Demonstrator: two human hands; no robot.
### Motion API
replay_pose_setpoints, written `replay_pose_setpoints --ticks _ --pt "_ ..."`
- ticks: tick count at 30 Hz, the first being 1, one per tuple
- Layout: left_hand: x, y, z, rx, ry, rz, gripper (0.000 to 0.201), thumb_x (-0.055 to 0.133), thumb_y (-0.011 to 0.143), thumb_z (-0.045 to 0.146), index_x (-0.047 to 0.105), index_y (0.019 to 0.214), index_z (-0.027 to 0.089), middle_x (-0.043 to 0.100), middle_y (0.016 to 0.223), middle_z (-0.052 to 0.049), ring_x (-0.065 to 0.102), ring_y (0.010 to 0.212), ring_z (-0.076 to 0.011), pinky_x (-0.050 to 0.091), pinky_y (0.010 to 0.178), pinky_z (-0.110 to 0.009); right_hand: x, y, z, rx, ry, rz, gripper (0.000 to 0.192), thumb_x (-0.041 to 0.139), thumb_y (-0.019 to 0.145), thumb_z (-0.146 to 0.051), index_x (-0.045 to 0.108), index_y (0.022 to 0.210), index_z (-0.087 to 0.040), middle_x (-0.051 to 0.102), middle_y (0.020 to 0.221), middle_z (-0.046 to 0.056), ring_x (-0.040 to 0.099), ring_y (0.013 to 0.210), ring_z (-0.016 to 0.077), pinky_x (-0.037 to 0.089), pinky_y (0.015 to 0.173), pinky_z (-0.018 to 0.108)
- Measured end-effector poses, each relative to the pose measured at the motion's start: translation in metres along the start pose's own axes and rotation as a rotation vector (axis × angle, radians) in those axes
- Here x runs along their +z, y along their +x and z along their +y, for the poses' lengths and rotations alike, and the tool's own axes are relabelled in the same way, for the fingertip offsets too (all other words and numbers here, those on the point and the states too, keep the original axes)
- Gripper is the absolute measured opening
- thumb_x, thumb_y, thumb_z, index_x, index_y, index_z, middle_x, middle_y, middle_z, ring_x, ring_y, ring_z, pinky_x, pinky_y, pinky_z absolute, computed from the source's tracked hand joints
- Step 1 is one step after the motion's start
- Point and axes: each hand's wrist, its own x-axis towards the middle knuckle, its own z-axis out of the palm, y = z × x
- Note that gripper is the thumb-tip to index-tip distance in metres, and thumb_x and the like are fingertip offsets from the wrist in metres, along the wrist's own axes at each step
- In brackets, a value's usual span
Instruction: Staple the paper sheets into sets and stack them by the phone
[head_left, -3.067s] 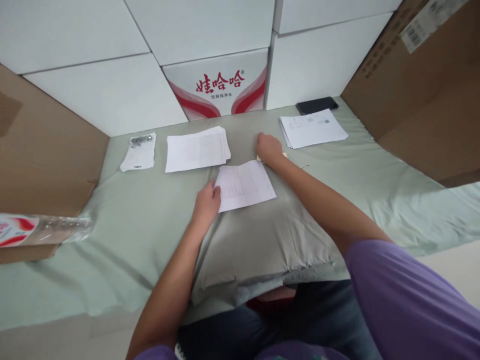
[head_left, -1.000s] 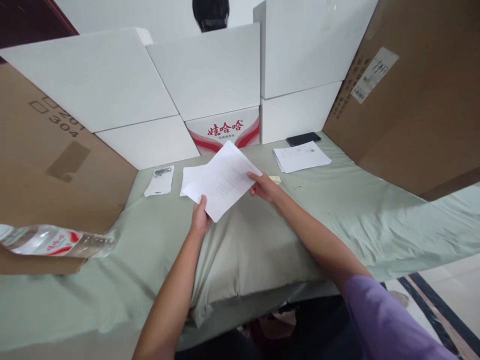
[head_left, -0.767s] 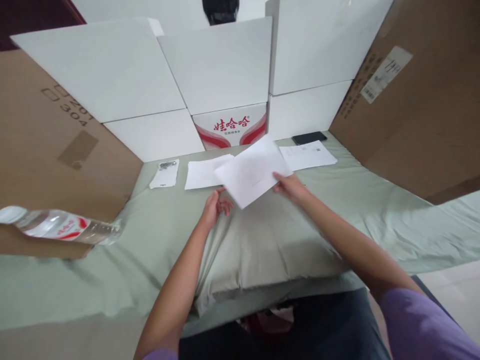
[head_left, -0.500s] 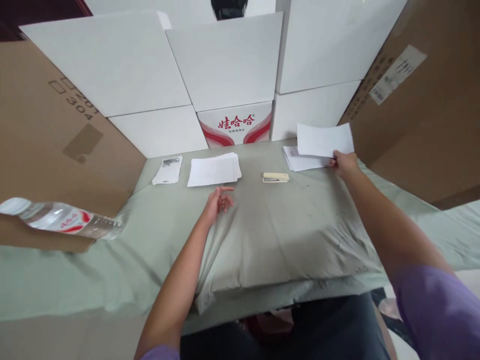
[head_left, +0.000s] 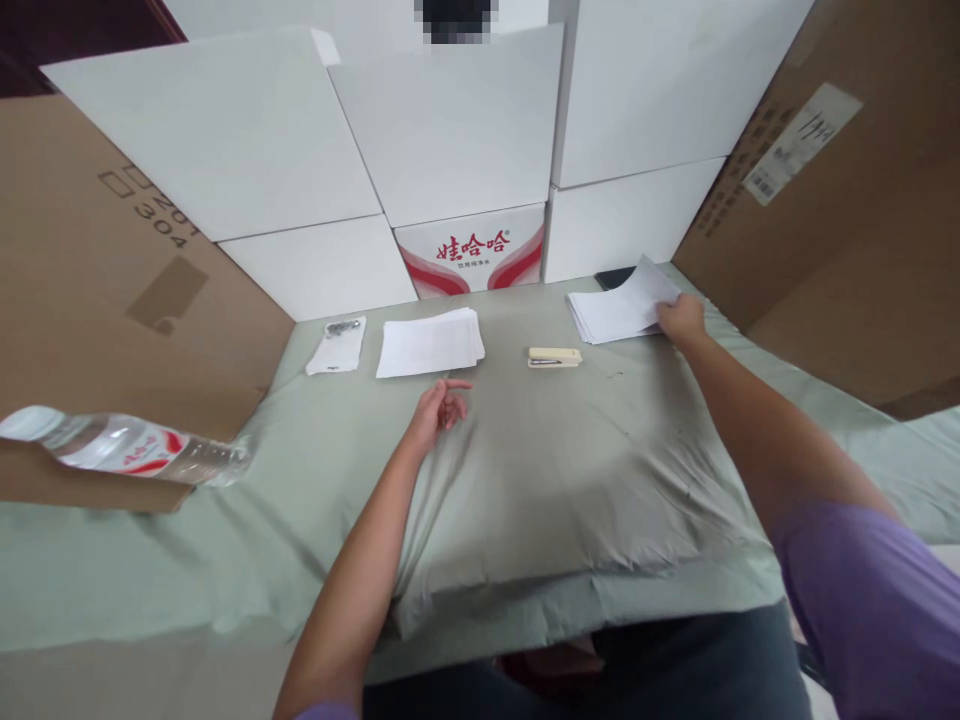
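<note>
My right hand (head_left: 681,318) reaches to the far right and grips the near edge of a white sheet (head_left: 646,286), which lies tilted on the right paper stack (head_left: 611,316). My left hand (head_left: 439,405) rests on the grey pillow (head_left: 555,480) with its fingers loosely apart and nothing in it. A cream stapler (head_left: 554,356) lies between the two hands. A second stack of white paper (head_left: 430,342) lies just beyond my left hand.
A small white packet with metal bits (head_left: 336,345) lies at the far left. A plastic water bottle (head_left: 124,446) lies on its side at the left. White boxes (head_left: 450,120) and brown cartons (head_left: 847,200) wall the green cloth. A dark phone (head_left: 613,277) peeks behind the right stack.
Both hands lifted the sheet off the pillow; my left hand let go and sank to the pillow. My right hand carried the sheet right and lowered it onto the right stack.
</note>
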Motion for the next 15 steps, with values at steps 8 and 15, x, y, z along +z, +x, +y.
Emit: replay_pose_setpoints --ticks 8,15 --pt "0.002 -0.001 0.002 0.002 0.045 -0.01 0.07 0.05 0.087 0.078 0.071 0.1 0.013 0.06 0.055 -0.001 0.034 0.038 -0.0068 0.019 0.043 -0.025 0.008 -0.003 0.006 0.064 -0.168 -0.032 0.013 0.064 0.089 -0.017 0.067 0.094 -0.005 0.065 0.105 0.029 0.058 0.091 0.0209 0.032 0.08 0.039" --pt "0.004 -0.001 0.004 0.006 0.062 -0.024 0.067 0.051 0.087 0.076 0.071 0.099 0.013 0.06 0.055 0.0 0.033 0.038 -0.0068 0.019 0.043 -0.025 0.012 -0.008 0.007 0.131 -0.193 0.026 0.023 0.067 0.088 -0.022 0.07 0.102 -0.005 0.065 0.107 0.031 0.06 0.092 0.0238 0.034 0.078 0.041"
